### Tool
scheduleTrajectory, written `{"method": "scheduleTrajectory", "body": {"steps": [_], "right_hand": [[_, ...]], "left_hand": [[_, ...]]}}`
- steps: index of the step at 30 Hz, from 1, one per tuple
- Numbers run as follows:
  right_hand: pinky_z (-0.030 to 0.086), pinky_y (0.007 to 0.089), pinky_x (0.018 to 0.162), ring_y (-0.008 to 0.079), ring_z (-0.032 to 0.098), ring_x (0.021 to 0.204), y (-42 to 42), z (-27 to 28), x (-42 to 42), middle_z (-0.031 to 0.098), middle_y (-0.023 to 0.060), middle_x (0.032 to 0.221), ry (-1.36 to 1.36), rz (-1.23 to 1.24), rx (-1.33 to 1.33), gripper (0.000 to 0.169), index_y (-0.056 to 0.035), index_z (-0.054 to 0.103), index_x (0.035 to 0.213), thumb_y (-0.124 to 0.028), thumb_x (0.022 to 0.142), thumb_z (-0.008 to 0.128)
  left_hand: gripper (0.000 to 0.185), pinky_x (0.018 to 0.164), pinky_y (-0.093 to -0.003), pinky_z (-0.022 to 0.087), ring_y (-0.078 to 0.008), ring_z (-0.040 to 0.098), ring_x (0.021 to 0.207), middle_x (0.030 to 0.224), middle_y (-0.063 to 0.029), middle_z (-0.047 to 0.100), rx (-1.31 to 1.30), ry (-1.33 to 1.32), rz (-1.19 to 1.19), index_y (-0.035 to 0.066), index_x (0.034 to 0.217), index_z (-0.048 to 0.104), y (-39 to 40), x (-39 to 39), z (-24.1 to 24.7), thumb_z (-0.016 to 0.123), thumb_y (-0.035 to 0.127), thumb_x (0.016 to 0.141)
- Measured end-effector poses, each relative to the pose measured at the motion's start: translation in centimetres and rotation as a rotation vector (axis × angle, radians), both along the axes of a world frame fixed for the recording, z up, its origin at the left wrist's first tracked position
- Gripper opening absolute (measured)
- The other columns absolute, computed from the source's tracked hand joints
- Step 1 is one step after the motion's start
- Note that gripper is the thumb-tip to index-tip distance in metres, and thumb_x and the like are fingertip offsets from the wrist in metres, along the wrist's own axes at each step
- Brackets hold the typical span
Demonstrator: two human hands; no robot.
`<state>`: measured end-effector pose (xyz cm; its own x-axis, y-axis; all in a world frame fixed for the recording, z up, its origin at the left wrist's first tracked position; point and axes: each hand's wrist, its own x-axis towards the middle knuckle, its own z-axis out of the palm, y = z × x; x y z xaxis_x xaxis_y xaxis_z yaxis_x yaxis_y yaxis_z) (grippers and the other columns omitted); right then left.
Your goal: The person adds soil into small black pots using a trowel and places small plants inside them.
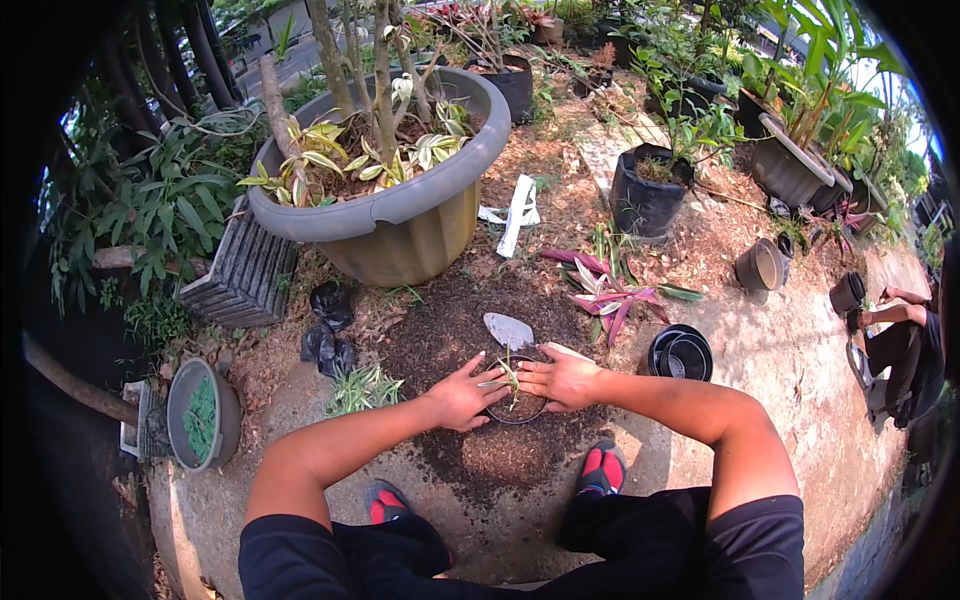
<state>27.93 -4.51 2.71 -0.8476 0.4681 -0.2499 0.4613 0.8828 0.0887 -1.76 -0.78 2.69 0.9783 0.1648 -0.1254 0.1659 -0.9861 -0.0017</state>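
Note:
A small plant with narrow leaves stands in a round pot filled with soil. My left hand reaches in from the left, its fingertips at the plant's base over the soil. From the right, my right hand lies palm down, fingers extended towards the same stem. Neither hand plainly grips anything; both seem to rest on the soil and rim. Just beyond the pot, a trowel's soil-dusted metal blade lies on a patch of dark loose soil; its handle is partly hidden by my right hand.
Nested black pots sit right, below uprooted purple-leaved plants. A large grey planter stands ahead left. Black plastic bags, a striped-leaf plant bunch and a grey basin are left. Another person holds a pot far right.

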Motion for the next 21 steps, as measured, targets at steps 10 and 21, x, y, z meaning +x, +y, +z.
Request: {"method": "scheduleTrajectory", "body": {"steps": [10, 21], "right_hand": [[0.021, 0.0699, 0.120, 0.0244, 0.025, 0.157, 1.3, 1.6, 0.9, 0.034, 0.0021, 0.167, -0.051, -0.018, 0.046, 0.077, -0.0132, 0.042, 0.157, -0.050, 0.093, 0.063], [0.032, 0.0659, 0.115, 0.0291, 0.038, 0.149, 1.3, 0.6, 1.0, 0.029, -0.0026, 0.170, -0.005, -0.249, -0.214, 0.087, -0.0195, 0.029, 0.164, -0.055, 0.093, 0.063]], "left_hand": [[0.074, 0.128, -0.0591, 0.013, -0.0212, 0.029, 0.155, 0.165, -0.0047, 0.038, 0.029, 0.136, -0.043, 0.012, 0.157, 0.042, 2.8, 0.8, 0.3, 0.065, 0.039, 0.092], [0.070, 0.127, -0.0568, 0.020, -0.0214, 0.033, 0.153, 0.158, -0.0063, 0.047, 0.141, 0.169, -0.082, 0.008, 0.154, 0.046, 2.1, 1.8, 1.0, 0.066, 0.033, 0.091]]}}
